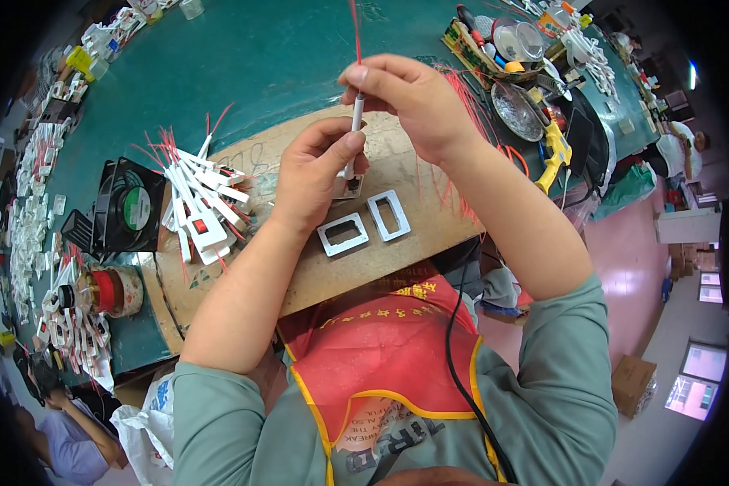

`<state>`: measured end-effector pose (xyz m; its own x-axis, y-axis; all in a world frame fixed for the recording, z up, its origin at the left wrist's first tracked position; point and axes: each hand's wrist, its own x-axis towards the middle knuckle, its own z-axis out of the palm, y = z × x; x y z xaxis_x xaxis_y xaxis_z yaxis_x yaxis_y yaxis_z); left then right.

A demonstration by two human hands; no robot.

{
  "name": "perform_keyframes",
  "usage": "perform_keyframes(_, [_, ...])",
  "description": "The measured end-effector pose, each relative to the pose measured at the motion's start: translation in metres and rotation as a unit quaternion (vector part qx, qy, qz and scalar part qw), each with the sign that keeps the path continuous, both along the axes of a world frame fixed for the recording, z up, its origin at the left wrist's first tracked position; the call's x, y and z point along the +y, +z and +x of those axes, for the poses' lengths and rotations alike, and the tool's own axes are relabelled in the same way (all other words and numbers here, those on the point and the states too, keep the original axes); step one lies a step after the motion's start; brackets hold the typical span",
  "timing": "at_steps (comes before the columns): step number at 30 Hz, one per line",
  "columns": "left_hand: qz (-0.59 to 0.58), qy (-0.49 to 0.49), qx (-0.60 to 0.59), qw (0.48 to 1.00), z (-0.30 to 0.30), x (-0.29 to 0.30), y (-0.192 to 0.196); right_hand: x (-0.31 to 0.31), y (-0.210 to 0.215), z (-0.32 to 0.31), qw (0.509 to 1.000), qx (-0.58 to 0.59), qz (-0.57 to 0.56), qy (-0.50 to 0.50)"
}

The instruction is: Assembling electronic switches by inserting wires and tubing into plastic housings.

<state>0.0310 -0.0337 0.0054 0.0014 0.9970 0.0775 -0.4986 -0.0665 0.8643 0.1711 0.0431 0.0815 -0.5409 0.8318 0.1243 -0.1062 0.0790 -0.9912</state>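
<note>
Left hand: the left hand (320,174) is hovering over the brown board (413,235), its fingers (350,142) pinching together on the lower part of a thin white tube (355,130).
Right hand: the right hand (409,97) is sitting just above the left one, its fingers (356,77) closing on the tube's top end, where a red wire (355,28) is running up out of the grip.
White tube: it is standing nearly upright between the two hands, above a small white part (350,186) lying on the board.
Frames: two white rectangular frames (364,225) are lying side by side on the board, just below the left hand.
Pile: white switches with red wires (202,202) are lying heaped at the board's left end.
Fan: a small black fan (125,206) is standing on the green desk (283,57), left of the pile.
</note>
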Motion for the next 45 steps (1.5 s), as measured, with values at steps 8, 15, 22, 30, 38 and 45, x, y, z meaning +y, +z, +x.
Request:
perform_keyframes(8, [-0.005,0.0,0.006,1.0,-0.001,-0.001,0.0,-0.002,0.003,0.001,0.999,0.032,0.024,-0.02])
perform_keyframes(15, [-0.017,0.015,-0.004,1.0,-0.001,0.001,0.0,-0.008,-0.013,0.004,0.997,-0.022,0.059,-0.049])
perform_keyframes(22, [-0.04,0.137,-0.117,0.983,-0.011,0.013,-0.008,-0.032,-0.033,0.02,0.928,-0.313,0.198,-0.034])
perform_keyframes(30, [-0.016,0.145,-0.131,0.981,-0.007,0.012,-0.006,-0.05,-0.052,0.003,0.832,-0.419,0.356,-0.07])
perform_keyframes(38, [-0.01,0.157,-0.123,0.98,-0.009,0.013,-0.007,-0.052,-0.054,-0.011,0.814,-0.391,0.419,-0.098])
perform_keyframes(45, [-0.006,0.164,-0.09,0.982,-0.009,0.012,-0.006,-0.051,-0.054,-0.014,0.775,-0.397,0.479,-0.11])
